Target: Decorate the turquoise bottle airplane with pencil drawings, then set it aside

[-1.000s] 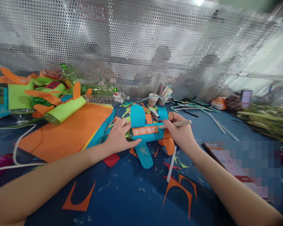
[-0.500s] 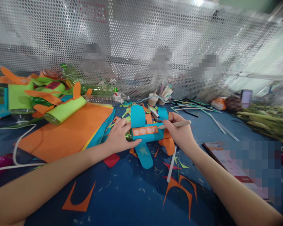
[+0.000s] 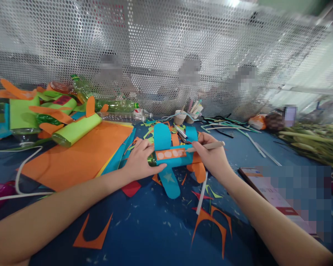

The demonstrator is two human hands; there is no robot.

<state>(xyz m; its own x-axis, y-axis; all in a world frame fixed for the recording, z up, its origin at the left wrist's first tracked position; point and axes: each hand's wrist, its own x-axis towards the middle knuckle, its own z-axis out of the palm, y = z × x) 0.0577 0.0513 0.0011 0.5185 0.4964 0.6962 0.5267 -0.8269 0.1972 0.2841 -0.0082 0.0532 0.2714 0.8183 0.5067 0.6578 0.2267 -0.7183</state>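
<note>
A toy plane (image 3: pixel 174 161) made from a green bottle wrapped in blue paper lies on the table, with blue wings and orange tail pieces. Along its side runs an orange strip (image 3: pixel 170 154) bearing a row of whitish round spots. My left hand (image 3: pixel 140 159) is closed round the plane's bottle end, thumb along the near side. Between the fingers of my right hand (image 3: pixel 211 153) is a pale marker (image 3: pixel 212 145), its tip on the strip's right end. Below the body, a blue wing (image 3: pixel 170 183) carries a pale star.
Orange paper sheets (image 3: pixel 80 159) lie at left, beside green paper-covered bottles (image 3: pixel 77 129). Cups of markers (image 3: pixel 192 112) stand behind the plane. Orange scraps (image 3: pixel 93 236) lie in front. A phone or tablet (image 3: pixel 274 195) is at right, before dry leaves (image 3: pixel 310 142).
Both hands and the plane stay in nearly the same place. The marker tip remains at the right end of the orange strip, with only a very slight shift.
</note>
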